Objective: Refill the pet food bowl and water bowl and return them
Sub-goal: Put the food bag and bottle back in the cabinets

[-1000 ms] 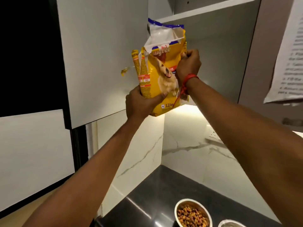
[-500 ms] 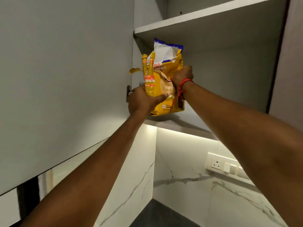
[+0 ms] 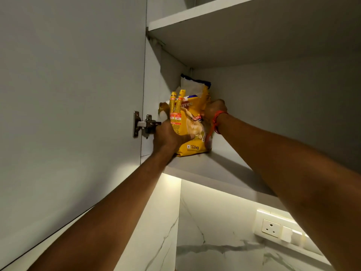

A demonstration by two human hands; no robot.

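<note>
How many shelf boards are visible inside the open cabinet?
2. The lower shelf carries the yellow food bag; the upper shelf is above it. More boards may be hidden above the frame.

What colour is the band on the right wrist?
Red, a thin thread band on the right wrist, seen in the head view.

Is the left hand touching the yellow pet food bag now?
Touching. In the head view the left hand wraps the lower left side of the yellow pet food bag, its thumb lying across the front.

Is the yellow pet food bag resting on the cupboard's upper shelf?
No, the pet food bag stands on the lower shelf, below the upper shelf, with the left hand and right hand on it.
</note>
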